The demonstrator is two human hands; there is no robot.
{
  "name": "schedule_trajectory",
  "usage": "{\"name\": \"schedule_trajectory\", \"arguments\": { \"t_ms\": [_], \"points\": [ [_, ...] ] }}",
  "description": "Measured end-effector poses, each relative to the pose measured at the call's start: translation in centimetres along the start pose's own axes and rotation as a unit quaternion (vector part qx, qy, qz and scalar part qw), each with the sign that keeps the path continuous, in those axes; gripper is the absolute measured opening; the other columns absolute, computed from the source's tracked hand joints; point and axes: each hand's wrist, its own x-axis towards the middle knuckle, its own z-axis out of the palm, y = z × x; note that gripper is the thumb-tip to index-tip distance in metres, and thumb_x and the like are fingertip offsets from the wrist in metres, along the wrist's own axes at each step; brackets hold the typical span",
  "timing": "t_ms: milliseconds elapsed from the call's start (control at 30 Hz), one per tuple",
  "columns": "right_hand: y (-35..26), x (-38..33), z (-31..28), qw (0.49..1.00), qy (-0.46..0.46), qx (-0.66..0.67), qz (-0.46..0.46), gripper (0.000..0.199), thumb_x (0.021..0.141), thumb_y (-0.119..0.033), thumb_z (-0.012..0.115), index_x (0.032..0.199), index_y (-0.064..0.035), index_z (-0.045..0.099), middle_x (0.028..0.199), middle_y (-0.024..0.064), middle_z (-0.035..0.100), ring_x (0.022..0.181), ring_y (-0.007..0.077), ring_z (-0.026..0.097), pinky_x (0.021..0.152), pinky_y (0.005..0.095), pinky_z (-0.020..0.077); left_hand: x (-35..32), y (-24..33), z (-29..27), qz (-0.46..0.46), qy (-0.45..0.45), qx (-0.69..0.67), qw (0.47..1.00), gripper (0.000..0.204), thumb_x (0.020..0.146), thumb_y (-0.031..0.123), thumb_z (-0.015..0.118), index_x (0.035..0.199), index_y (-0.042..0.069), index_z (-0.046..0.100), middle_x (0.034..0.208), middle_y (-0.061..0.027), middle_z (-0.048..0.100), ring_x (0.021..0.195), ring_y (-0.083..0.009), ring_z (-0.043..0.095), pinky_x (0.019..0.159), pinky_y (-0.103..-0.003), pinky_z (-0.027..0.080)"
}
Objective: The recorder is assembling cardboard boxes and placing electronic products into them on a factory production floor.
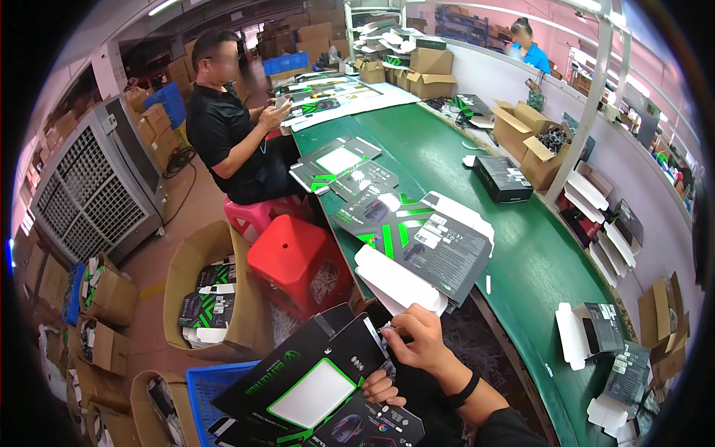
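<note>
A flattened black box (257, 387) with green print and a pale window panel is held over my lap, partly unfolded. My left hand (381, 389) grips its right-hand side; only the fingers show and the rest is hidden behind the card. My right hand (418, 339), with a black band on its wrist, is closed in a pinch at the upper right corner of the box. What sits between those fingertips is too small to make out. Just beyond my right hand, a stack of similar flat printed boxes (450, 249) with white flaps overlaps on the green table (532, 316).
A blue crate (199, 395) and a large carton (249, 302) of flat boxes stand left of me, by a red stool (290, 257). A seated person (223, 127) is at the table's far left. A closed black box (503, 179) and open cartons (514, 130) line the right side.
</note>
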Motion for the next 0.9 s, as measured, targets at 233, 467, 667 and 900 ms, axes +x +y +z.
{"name": "schedule_trajectory", "arguments": {
  "t_ms": [233,467,667,900],
  "points": [
    [0.6,0.6,-0.1,1.000,-0.028,-0.008,-0.010,0.019,0.073,-0.012,0.081,0.080,-0.0060,0.065,0.066,0.0046,0.053,0.058,0.0224,0.055,0.050,0.0347,0.0423,1.0,0.9,0.2,-0.014,-0.027,0.011,0.999,0.015,0.098,0.016,0.047,0.083,0.018,0.048,0.076,0.0047,0.048,0.073,-0.0078,0.049,0.087,-0.031,0.033],
    [1.5,0.8,-0.9,0.985,-0.103,-0.039,-0.132,0.029,0.067,-0.019,0.087,0.079,-0.0086,0.063,0.065,0.0027,0.048,0.055,0.0215,0.052,0.048,0.0348,0.0393,0.8,3.6,2.8,0.026,0.028,0.146,0.989,0.014,0.099,0.016,0.047,0.085,0.016,0.050,0.077,0.0041,0.050,0.074,-0.0078,0.050,0.088,-0.032,0.035],
    [-0.7,-0.3,0.2,0.958,-0.110,-0.151,-0.220,0.029,0.079,-0.026,0.079,0.071,-0.0143,0.053,0.065,-0.0022,0.040,0.057,0.0137,0.049,0.045,0.0285,0.0392,-0.2,7.8,6.6,0.059,0.062,0.264,0.961,0.014,0.099,0.016,0.047,0.086,0.014,0.052,0.077,0.0035,0.051,0.075,-0.0077,0.051,0.088,-0.033,0.037],
    [-1.0,-4.6,2.7,0.985,-0.066,-0.119,-0.104,0.023,0.085,-0.026,0.075,0.074,-0.0137,0.058,0.065,-0.0023,0.045,0.058,0.0138,0.050,0.046,0.0283,0.0409,-2.5,11.8,10.6,0.097,0.136,0.383,0.909,0.014,0.099,0.016,0.047,0.088,0.012,0.054,0.078,0.0028,0.053,0.076,-0.0077,0.051,0.089,-0.033,0.039]
  ]
}}
